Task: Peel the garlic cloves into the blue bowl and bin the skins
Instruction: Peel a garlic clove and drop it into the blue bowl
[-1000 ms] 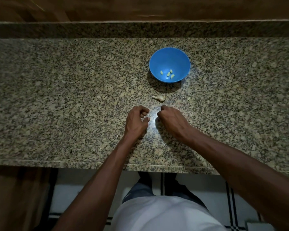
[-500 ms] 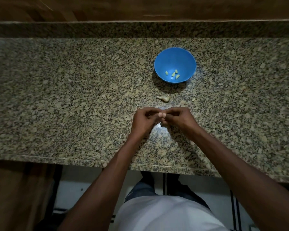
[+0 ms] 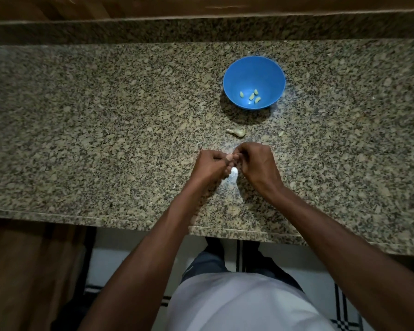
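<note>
A blue bowl (image 3: 253,68) stands on the granite counter with several peeled garlic cloves (image 3: 251,96) in its bottom. In front of the bowl lies a pale piece of garlic with a stem (image 3: 237,132), and a small scrap of skin (image 3: 281,133) lies to its right. My left hand (image 3: 210,167) and my right hand (image 3: 258,163) meet fingertip to fingertip just above the counter, both curled and pinching a small garlic clove (image 3: 229,158) that is mostly hidden between the fingers.
The granite counter (image 3: 105,127) has a raised back ledge (image 3: 153,29) behind it and a front edge (image 3: 249,231) near my body. No bin is in view. Tiled floor shows below the counter edge.
My hands were apart on the counter one second ago; they have come together and lifted a little, fingertips now joined on the clove. The view has shifted slightly.
</note>
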